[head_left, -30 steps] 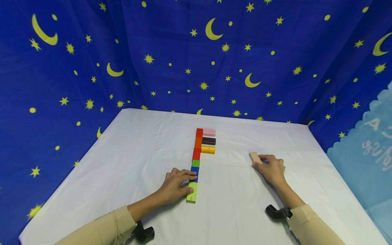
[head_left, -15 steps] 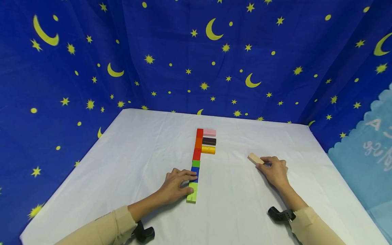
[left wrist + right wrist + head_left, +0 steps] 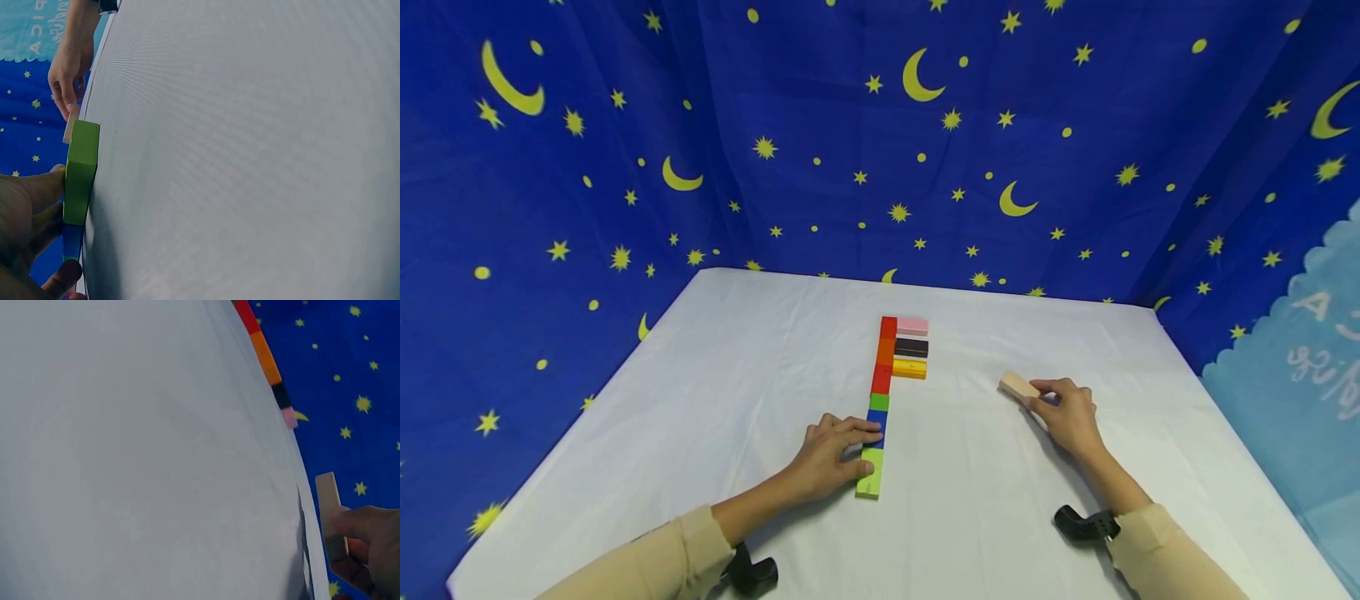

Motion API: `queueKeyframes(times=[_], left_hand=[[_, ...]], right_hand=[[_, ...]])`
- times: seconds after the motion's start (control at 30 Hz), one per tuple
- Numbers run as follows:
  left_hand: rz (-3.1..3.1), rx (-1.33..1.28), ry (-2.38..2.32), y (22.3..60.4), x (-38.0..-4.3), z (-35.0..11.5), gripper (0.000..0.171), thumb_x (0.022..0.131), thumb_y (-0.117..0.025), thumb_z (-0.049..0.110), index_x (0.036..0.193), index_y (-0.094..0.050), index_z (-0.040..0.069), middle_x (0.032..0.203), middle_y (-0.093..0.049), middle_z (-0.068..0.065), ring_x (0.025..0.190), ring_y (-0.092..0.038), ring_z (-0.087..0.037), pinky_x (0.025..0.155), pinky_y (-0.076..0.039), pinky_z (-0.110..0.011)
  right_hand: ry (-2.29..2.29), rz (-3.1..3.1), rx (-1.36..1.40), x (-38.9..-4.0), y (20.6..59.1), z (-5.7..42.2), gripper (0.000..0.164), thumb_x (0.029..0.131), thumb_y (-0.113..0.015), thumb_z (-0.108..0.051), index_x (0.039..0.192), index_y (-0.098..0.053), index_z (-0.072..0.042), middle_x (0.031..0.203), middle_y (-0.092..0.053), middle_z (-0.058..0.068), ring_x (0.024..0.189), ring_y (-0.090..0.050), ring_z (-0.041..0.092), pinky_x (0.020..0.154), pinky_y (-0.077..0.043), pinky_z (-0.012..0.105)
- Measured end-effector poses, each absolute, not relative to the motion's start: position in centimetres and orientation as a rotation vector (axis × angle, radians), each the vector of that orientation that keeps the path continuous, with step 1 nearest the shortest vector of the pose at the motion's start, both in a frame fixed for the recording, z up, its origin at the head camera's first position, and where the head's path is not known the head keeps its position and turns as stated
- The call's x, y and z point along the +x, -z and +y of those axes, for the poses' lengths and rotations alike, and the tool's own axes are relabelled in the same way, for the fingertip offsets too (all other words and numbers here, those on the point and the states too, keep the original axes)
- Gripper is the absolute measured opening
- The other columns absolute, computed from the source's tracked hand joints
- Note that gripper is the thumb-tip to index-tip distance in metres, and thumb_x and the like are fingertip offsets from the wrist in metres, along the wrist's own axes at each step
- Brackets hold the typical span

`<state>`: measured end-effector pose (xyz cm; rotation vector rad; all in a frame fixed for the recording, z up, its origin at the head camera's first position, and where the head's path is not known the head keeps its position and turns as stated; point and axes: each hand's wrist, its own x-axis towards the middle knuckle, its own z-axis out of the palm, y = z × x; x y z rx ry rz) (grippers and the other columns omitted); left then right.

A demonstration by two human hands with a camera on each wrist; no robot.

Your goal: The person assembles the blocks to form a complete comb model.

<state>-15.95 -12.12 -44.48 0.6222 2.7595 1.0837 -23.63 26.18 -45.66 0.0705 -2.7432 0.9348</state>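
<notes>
A row of coloured blocks runs away from me on the white table: lime green (image 3: 869, 483) nearest, then a blue block (image 3: 877, 415), a small green block (image 3: 879, 402), a red block (image 3: 882, 380), an orange block (image 3: 886, 351) and another red block (image 3: 889, 327). My left hand (image 3: 823, 458) rests on the near end, thumb on the lime block and fingertips on the blue one. To the right, my right hand (image 3: 1067, 417) pinches a pale wooden block (image 3: 1015, 385) between thumb and fingers. In the right wrist view this block (image 3: 328, 494) points up, its lower end covered by fingers.
Off the row's far right side stick three blocks: pink (image 3: 912, 327), black (image 3: 912, 347) and yellow (image 3: 910, 368). White cloth (image 3: 760, 333) covers the table. A blue curtain (image 3: 820, 100) with moons and stars encloses the back and sides.
My right hand has turned the pale wooden block, so that its far end swings left, and it sits slightly farther left now. My left hand stays in place on the row.
</notes>
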Motion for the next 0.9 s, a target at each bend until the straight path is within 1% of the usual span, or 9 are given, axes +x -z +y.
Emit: queueKeyframes(times=[0.1, 0.17, 0.23, 0.3, 0.53, 0.7, 0.9], left_hand=[[2.757, 0.621, -1.088, 44.5, -15.9, -12.1, 0.042, 0.083, -0.071, 0.028, 0.124, -0.064, 0.02, 0.131, -0.057, 0.01, 0.102, -0.039, -0.011, 0.078, -0.026, -0.033], [2.758, 0.621, -1.093, 44.5, -15.9, -12.1, 0.042, 0.083, -0.071, 0.027, 0.123, -0.064, 0.019, 0.131, -0.057, 0.009, 0.102, -0.039, -0.011, 0.078, -0.026, -0.033], [2.761, 0.627, -1.095, 44.5, -15.8, -12.1, 0.042, 0.082, -0.071, 0.027, 0.123, -0.064, 0.019, 0.131, -0.057, 0.009, 0.102, -0.039, -0.011, 0.078, -0.026, -0.033], [2.766, 0.63, -1.094, 44.4, -15.8, -12.1, 0.042, 0.082, -0.071, 0.027, 0.123, -0.065, 0.018, 0.131, -0.057, 0.009, 0.102, -0.039, -0.011, 0.078, -0.026, -0.033], [2.759, 0.631, -1.092, 44.4, -15.8, -12.1, 0.042, 0.083, -0.071, 0.027, 0.123, -0.064, 0.019, 0.131, -0.057, 0.009, 0.103, -0.04, -0.012, 0.078, -0.026, -0.033], [2.756, 0.624, -1.09, 44.4, -15.8, -12.1, 0.042, 0.083, -0.071, 0.028, 0.123, -0.064, 0.019, 0.132, -0.057, 0.008, 0.102, -0.039, -0.012, 0.078, -0.026, -0.033], [2.761, 0.624, -1.097, 44.4, -15.8, -12.0, 0.042, 0.082, -0.071, 0.027, 0.123, -0.065, 0.018, 0.131, -0.057, 0.008, 0.102, -0.039, -0.012, 0.078, -0.026, -0.032]], right_hand=[[-0.983, -2.751, 0.104, -23.7, 45.6, 25.2, 0.036, 0.085, -0.068, -0.019, 0.117, -0.065, -0.003, 0.111, -0.062, 0.018, 0.097, -0.046, 0.03, 0.082, -0.031, 0.045], [-0.994, -2.751, 0.136, -23.9, 45.6, 24.4, 0.036, 0.083, -0.069, -0.019, 0.116, -0.066, -0.005, 0.11, -0.064, 0.016, 0.095, -0.047, 0.028, 0.079, -0.033, 0.04], [-1.005, -2.748, 0.177, -24.0, 45.7, 23.5, 0.035, 0.082, -0.07, -0.018, 0.115, -0.067, -0.006, 0.109, -0.065, 0.015, 0.093, -0.048, 0.027, 0.076, -0.033, 0.036], [-1.012, -2.744, 0.221, -24.1, 45.7, 22.6, 0.035, 0.081, -0.071, -0.018, 0.114, -0.068, -0.007, 0.108, -0.065, 0.014, 0.091, -0.048, 0.027, 0.075, -0.032, 0.035], [-1.047, -2.748, 0.317, -24.3, 45.6, 19.9, 0.033, 0.079, -0.072, -0.016, 0.111, -0.07, -0.009, 0.104, -0.065, 0.012, 0.091, -0.048, 0.027, 0.076, -0.032, 0.035], [-1.065, -2.757, 0.359, -24.7, 45.7, 18.1, 0.031, 0.078, -0.073, -0.014, 0.108, -0.071, -0.009, 0.102, -0.066, 0.01, 0.087, -0.046, 0.024, 0.074, -0.028, 0.032], [-1.088, -2.776, 0.409, -25.1, 45.6, 16.3, 0.029, 0.078, -0.073, -0.015, 0.107, -0.072, -0.01, 0.1, -0.066, 0.009, 0.086, -0.043, 0.023, 0.075, -0.026, 0.033]])
